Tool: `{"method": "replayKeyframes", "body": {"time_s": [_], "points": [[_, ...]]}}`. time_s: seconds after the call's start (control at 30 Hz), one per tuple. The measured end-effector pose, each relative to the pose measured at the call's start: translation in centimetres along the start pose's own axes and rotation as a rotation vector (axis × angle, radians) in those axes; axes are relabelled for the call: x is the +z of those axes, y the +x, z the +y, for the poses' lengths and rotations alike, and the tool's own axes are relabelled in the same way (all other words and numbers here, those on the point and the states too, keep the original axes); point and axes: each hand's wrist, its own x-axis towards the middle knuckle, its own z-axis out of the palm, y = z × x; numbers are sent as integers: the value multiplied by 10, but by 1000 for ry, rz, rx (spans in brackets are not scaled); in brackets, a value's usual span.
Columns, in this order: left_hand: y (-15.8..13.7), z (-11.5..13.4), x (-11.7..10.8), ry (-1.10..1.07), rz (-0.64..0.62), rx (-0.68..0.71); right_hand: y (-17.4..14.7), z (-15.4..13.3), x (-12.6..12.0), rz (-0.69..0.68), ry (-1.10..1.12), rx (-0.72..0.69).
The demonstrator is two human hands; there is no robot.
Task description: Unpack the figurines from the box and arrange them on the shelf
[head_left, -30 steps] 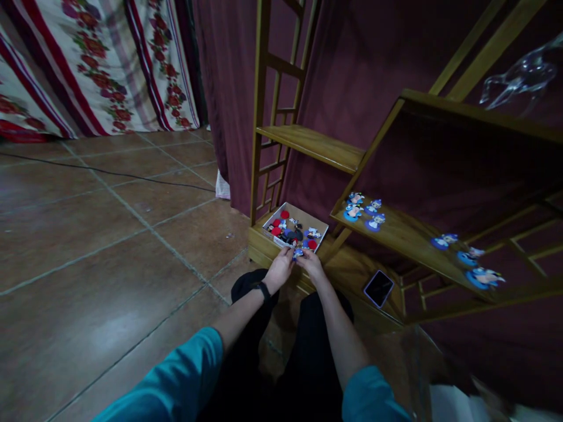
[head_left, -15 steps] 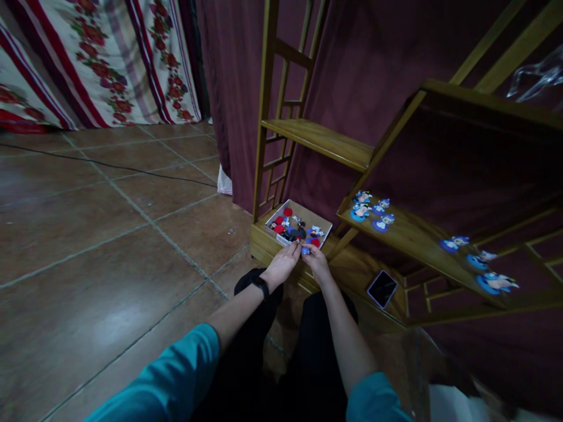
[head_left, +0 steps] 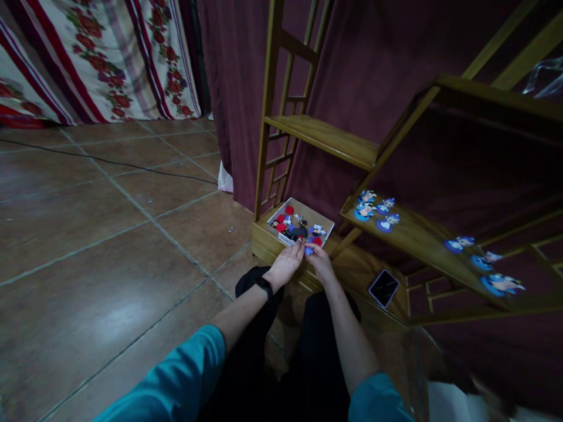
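Observation:
My right hand (head_left: 322,265) pinches a small purple toy piece (head_left: 308,251) just off the near edge of a shallow cardboard box (head_left: 329,225). Right beside it, my left hand (head_left: 287,265), with a black band on the wrist, has its fingers pressed together at the box's front edge. What those fingers hold, if anything, is too small to make out. Inside the box lie red discs (head_left: 280,227), dark discs and several small figurines (head_left: 317,230). The box rests on the low wooden ledge of a shelf unit.
On the slanting wooden shelf (head_left: 422,240) to the right stand several small figurines (head_left: 387,223) on blue and purple round bases. A phone (head_left: 384,288) lies on the ledge below. Another shelf board (head_left: 325,140) juts out above the box. A black cable (head_left: 132,169) crosses the tiled floor.
The view has shifted slightly, so the shelf sits a little further right and lower. Both hands stay together at the box's near edge, the purple toy piece still in the right one.

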Motion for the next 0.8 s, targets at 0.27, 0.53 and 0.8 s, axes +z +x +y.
{"method": "replayKeyframes", "body": {"time_s": [0.27, 0.53, 0.8], "points": [[-1, 3, -1, 10, -7, 6, -4, -3, 0, 2, 35, 25], [-1, -1, 0, -132, -25, -51, -7, -4, 0, 6, 58, 88], [5, -12, 3, -482, 9, -178, -9, -8, 1, 44, 137, 139]]}}
